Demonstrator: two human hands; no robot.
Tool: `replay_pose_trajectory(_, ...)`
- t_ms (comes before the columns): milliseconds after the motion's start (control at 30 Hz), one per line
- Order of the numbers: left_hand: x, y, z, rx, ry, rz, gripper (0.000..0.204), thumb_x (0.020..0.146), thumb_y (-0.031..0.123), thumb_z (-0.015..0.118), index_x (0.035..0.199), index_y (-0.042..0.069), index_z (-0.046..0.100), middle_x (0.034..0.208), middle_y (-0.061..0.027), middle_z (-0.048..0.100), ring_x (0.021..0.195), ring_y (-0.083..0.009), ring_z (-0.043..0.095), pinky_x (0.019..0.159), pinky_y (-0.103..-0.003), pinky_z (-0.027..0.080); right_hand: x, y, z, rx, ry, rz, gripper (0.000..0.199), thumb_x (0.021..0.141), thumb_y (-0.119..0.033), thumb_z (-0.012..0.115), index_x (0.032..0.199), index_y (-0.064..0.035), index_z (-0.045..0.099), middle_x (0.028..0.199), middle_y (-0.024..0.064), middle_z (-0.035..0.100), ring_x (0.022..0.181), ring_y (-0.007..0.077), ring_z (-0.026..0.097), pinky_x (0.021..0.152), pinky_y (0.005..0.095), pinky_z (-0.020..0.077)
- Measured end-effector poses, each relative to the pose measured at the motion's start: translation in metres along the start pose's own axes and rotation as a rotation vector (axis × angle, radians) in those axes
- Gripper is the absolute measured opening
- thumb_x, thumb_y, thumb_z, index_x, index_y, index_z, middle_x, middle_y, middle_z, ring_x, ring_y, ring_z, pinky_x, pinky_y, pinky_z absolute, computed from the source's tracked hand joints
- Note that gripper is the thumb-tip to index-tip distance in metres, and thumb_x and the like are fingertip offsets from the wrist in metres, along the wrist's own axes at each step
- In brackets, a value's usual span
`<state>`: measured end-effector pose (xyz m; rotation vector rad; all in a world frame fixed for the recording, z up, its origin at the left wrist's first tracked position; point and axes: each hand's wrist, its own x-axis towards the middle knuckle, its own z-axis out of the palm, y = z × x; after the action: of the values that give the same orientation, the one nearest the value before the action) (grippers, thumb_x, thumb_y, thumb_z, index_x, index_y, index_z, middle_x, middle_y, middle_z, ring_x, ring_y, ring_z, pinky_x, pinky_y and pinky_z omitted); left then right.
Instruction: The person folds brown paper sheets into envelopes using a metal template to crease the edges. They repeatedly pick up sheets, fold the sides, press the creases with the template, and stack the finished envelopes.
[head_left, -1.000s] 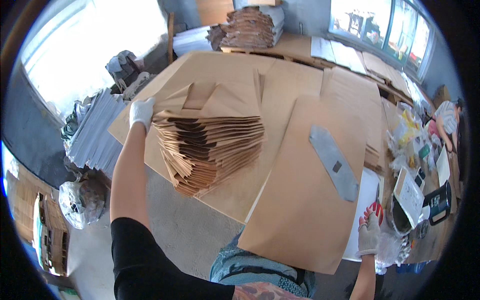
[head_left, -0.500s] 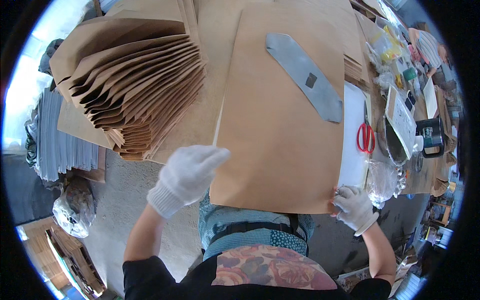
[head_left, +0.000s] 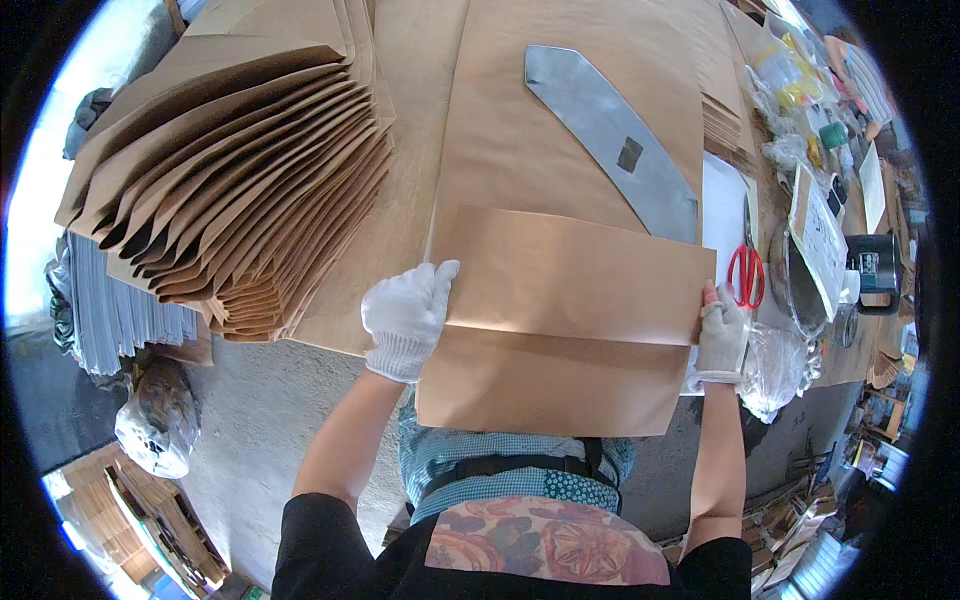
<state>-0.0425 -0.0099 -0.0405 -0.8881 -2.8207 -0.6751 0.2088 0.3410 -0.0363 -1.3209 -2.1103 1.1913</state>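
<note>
In front of me lies brown kraft paper, with the near end of its top sheet lifted and folded over away from me, a crease running across it. My left hand, in a white knit glove, grips the left edge of this flap. At the flap's right edge my right hand pinches the paper, its glove leaving fingertips bare. Beyond the flap a flat grey metal plate with angled ends and a small dark patch rests slantwise on the paper; the flap's far edge reaches near its lower end.
A fanned stack of folded brown paper stands at the left of the table. Red-handled scissors, a clear plastic bag and a black mug lie to the right. Grey sheets and a filled plastic bag are at far left.
The near end of the paper has been lifted and folded away from me. My left hand has come onto its left edge, and my right hand has moved farther along the right side.
</note>
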Motion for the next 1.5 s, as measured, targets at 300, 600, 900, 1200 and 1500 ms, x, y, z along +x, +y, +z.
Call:
replay_pose_trajectory(300,0.033,0.03,0.008,0.22,0.196,0.366,0.017,0.093,0.015,0.072,0.107,0.01,0.066,0.101,-0.0085,0.063,0.1,-0.0312,0.065,0.099,-0.051,0.05,0.015,-0.004,0.018,-0.376,-0.034,-0.249,0.026,0.11,-0.019,0.058,0.119,0.003,0.07,0.082,0.0269,0.064,0.07,0.033,0.063,0.069,0.042,0.0495)
replay_pose_trajectory(600,0.036,0.057,0.018,0.009,-0.046,0.386,0.039,0.082,0.028,0.077,0.115,0.013,0.062,0.116,-0.0104,0.057,0.114,-0.0339,0.056,0.109,-0.064,0.039,0.01,-0.073,0.031,-0.999,-0.014,-0.423,0.043,0.092,-0.012,0.071,0.133,-0.0045,0.063,0.123,0.0161,0.069,0.119,0.0367,0.066,0.102,0.0454,0.0535)
replay_pose_trajectory(900,0.043,0.043,0.027,-0.01,0.02,0.344,0.034,0.085,0.026,0.08,0.11,0.012,0.061,0.111,-0.0101,0.059,0.107,-0.0348,0.057,0.104,-0.055,0.045,-0.034,-0.088,0.133,-0.355,-0.064,-0.789,0.062,0.08,-0.007,0.077,0.141,-0.0089,0.062,0.141,0.0165,0.063,0.135,0.0396,0.058,0.117,0.0531,0.0453)
replay_pose_trajectory(1200,0.043,0.05,0.024,0.009,0.049,0.42,0.039,0.087,0.019,0.077,0.123,0.008,0.066,0.123,-0.0129,0.065,0.12,-0.0381,0.06,0.112,-0.056,0.045,0.003,-0.038,0.057,-0.507,0.253,-0.714,0.044,0.084,-0.013,0.077,0.127,-0.0049,0.068,0.143,0.0176,0.062,0.139,0.0412,0.054,0.12,0.0519,0.0422)
replay_pose_trajectory(1500,0.055,0.116,-0.036,-0.182,-0.024,0.445,0.048,0.092,0.013,0.072,0.139,0.007,0.063,0.129,-0.013,0.069,0.12,-0.0358,0.061,0.115,-0.054,0.039,-0.009,-0.081,0.009,-0.145,0.205,-0.562,0.021,0.086,0.002,0.071,0.105,-0.0064,0.071,0.099,0.0107,0.069,0.098,0.0339,0.066,0.086,0.0457,0.0527)
